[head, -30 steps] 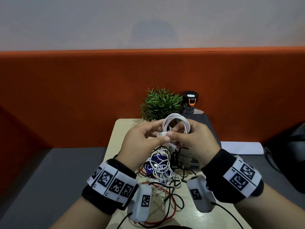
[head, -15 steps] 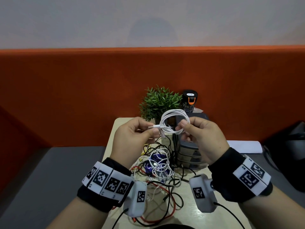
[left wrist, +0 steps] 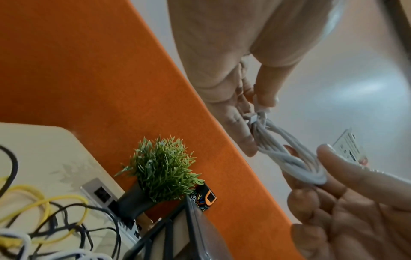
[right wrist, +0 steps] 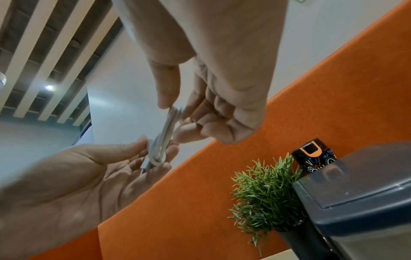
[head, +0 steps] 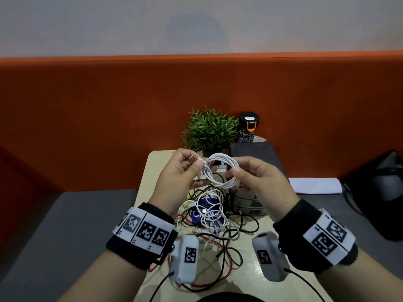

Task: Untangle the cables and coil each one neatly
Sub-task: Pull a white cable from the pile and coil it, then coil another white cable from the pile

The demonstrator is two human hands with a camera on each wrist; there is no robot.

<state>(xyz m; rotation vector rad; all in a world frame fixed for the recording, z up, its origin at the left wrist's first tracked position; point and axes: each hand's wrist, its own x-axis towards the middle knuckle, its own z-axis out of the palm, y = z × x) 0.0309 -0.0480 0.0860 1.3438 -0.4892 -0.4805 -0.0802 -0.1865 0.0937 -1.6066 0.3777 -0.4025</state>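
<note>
behind the hands, at the far edge of the small beige table (head: 152, 171), i can see a green artificial plant in a dark pot (head: 209, 129), a black bottle with an orange clip on the lid (head: 248, 127) right beside it, and a dark grey stacked drawer box (head: 257, 153) on the right side. all of that backs onto an orange fabric partition (head: 87, 105). down on the tabletop sits a tangled heap of black, white, red and yellow cables (head: 209, 214), straight under my hands and partly hidden by them, so i can't sort out which wire goes where.

the coiled white usb cable (head: 220, 171) is up in the air above that heap, between both hands. my left hand (head: 176, 177) pinches the plug end between thumb and forefinger at the coil's left side, other fingers curled behind it. my right hand (head: 259, 182) pinches the right side of the loop with thumb and fingertips, palm facing me. both wrists are raised off the table, hands close but only joined through the coil.
</note>
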